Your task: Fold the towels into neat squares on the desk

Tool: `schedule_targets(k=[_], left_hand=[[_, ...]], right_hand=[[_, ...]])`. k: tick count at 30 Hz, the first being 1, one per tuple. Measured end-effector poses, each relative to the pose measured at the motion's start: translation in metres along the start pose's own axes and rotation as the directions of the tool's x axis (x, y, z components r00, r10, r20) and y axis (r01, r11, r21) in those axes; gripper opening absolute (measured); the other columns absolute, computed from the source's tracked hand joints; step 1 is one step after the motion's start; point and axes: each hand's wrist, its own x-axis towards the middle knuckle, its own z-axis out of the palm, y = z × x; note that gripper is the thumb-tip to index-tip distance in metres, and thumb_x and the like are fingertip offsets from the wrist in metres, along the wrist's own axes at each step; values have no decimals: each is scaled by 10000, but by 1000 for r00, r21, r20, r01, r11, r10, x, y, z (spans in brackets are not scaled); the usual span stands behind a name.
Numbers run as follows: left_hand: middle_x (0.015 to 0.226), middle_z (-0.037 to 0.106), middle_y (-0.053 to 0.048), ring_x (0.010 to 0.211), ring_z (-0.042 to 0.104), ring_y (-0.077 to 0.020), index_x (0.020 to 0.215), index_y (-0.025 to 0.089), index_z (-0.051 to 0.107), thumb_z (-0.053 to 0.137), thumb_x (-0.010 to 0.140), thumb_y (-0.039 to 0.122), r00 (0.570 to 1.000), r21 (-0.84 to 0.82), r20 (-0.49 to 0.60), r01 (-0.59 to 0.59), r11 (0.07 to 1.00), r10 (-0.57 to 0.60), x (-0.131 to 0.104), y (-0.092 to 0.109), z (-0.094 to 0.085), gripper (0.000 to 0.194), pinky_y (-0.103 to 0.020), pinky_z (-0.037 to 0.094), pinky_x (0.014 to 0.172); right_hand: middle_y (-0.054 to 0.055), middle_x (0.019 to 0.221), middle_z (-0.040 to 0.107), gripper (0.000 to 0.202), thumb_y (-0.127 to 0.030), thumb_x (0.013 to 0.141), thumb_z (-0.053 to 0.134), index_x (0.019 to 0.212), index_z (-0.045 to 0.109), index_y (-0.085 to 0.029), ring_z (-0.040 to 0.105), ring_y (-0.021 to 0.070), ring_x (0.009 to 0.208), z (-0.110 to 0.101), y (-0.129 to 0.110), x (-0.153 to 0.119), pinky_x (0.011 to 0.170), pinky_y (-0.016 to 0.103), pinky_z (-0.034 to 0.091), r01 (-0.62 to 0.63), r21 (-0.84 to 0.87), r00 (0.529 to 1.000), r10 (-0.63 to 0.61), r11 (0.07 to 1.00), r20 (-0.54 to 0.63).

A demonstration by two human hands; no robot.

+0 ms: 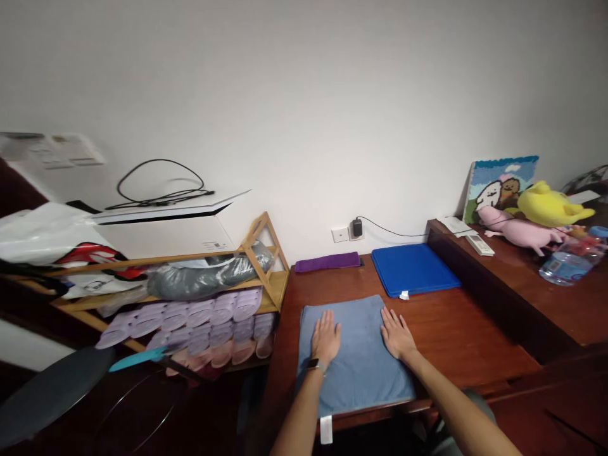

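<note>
Left hand on grey-blue cloth, right hand at its edge — fingers outstretched, empty — white tag illegible

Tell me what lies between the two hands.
In the head view, only a stretch of the grey-blue cloth lies between the left hand and the right hand.
</note>
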Motion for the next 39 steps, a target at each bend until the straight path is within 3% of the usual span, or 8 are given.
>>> schedule_targets(k=[5,13,18,21,27,30,33,39], left_hand=[[1687,342,-124,1573,305,-252,1623,121,358,242,1067,362,987,81,1,160,984,-160,-24,-74,-13,617,-451,249,1287],[1672,372,-123,1562,330,-251,1611,133,391,270,1057,342,985,77,-35,169,983,-166,-26,-68,-12,604,-452,263,1282],[1647,405,-175,1549,359,-287,1578,69,433,294,1032,284,987,82,-67,154,985,-149,-24,-70,-20,603,-491,265,1279],[1645,415,-168,1560,335,-280,1570,75,449,301,1028,264,992,84,-95,92,992,-84,-22,-40,-22,594,-491,235,1293],[1673,397,-70,1574,303,-204,1616,160,381,225,1092,405,950,-104,-54,-311,945,307,-21,101,-1,599,-429,252,1301],[1682,381,-60,1576,296,-193,1629,189,353,192,1099,439,935,-163,-27,-353,921,354,-21,136,7,608,-438,250,1304],[1678,387,-70,1572,308,-208,1622,171,368,203,1097,460,954,-148,-14,-299,943,301,-26,110,6,622,-443,258,1301],[1651,416,-136,1549,362,-269,1596,117,412,257,1072,354,998,35,-61,13,999,-11,-58,-39,-5,596,-495,298,1275]], right_hand=[[22,1744,164,669,-387,1045,194,1676,166,-169,140,232,1614,-11,-7,4,1301,466,91,-16,-47,997,19,999,69],[24,1739,182,666,-405,1057,156,1674,178,-152,135,224,1615,-11,-9,-26,1307,462,124,1,-12,997,-2,1000,-80],[27,1722,233,665,-406,1051,185,1664,233,-154,187,234,1605,3,-6,-45,1305,478,148,15,12,999,-14,1000,-32],[25,1722,227,664,-403,1051,188,1663,231,-151,179,238,1607,2,-8,-45,1307,488,133,11,25,999,-10,1000,-37],[17,1726,211,660,-416,1054,174,1663,225,-167,151,235,1613,-2,-9,-44,1309,490,111,20,47,1000,-19,999,-23],[4,1729,193,656,-383,1050,152,1663,215,-160,127,218,1617,-4,-8,-44,1312,482,86,19,41,1000,-19,999,0],[-5,1733,182,668,-414,1050,161,1666,202,-161,114,219,1619,-4,-8,-45,1313,473,73,10,38,1000,-10,999,6],[14,1732,200,671,-414,1047,182,1670,210,-166,154,229,1613,4,-5,-44,1308,488,105,6,25,1000,-6,1000,-17]])
